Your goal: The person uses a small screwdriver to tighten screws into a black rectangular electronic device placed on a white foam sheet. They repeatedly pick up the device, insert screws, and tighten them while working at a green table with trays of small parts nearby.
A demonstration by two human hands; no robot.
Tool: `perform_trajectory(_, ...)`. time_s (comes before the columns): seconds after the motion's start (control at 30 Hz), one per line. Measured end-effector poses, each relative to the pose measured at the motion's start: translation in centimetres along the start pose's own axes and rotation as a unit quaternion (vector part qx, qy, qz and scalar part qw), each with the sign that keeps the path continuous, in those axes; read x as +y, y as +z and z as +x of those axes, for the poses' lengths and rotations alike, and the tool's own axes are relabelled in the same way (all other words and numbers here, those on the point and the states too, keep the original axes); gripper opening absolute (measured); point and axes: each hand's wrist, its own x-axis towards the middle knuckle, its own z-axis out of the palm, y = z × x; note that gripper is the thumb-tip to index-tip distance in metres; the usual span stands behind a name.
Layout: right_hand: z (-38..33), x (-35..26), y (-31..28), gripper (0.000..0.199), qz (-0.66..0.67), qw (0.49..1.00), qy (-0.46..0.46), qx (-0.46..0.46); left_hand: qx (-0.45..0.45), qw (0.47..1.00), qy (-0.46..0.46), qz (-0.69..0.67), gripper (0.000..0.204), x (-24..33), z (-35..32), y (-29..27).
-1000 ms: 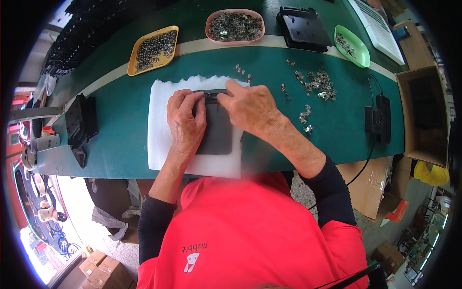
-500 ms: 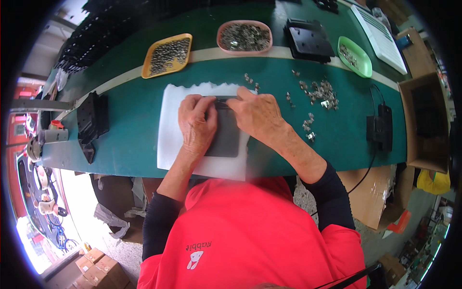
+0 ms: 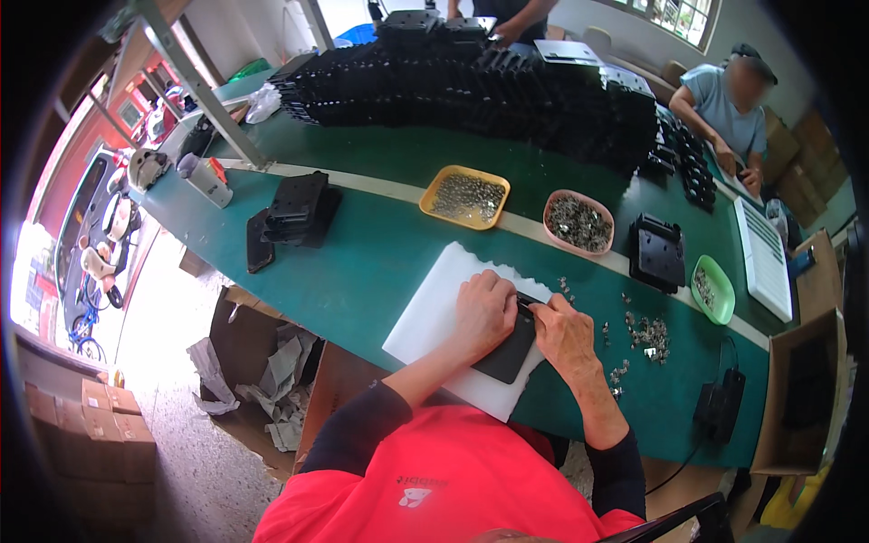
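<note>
A flat black plate (image 3: 509, 356) lies on a white foam sheet (image 3: 437, 306) at the near edge of the bench. My left hand (image 3: 485, 315) rests over the plate's far left part, fingers curled down on it. My right hand (image 3: 567, 340) is at the plate's far right corner with thumb and fingers pinched together; whatever they grip is too small and covered to name. A narrow dark fitting at the plate's far edge shows between the hands. Small shiny metal clips (image 3: 650, 337) lie scattered right of my right hand.
Beyond the foam stand a yellow tray (image 3: 501, 216), a pink tray (image 3: 608, 242) and a green tray (image 3: 721, 314) of small metal parts. Black brackets (image 3: 296, 204) sit left, others (image 3: 658, 256) right. Tall black stacks (image 3: 471, 100) fill the back. A co-worker (image 3: 724, 100) sits far right.
The view has swung up and to the left, bringing the black stacks and other people into sight. Both hands stay at the plate's far edge, with little visible change.
</note>
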Motion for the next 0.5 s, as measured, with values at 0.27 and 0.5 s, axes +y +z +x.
perform_trajectory(0.27,-0.2,0.4,0.3,0.013,-0.026,0.999,-0.022,-0.012,0.013,0.999,-0.032,0.003,0.015,-0.2,-0.7,0.8)
perform_trajectory(0.5,0.0,-0.1,-0.4,0.015,0.008,0.999,-0.011,-0.039,0.063,0.997,-0.042,0.013,0.012,0.4,-1.0,1.1)
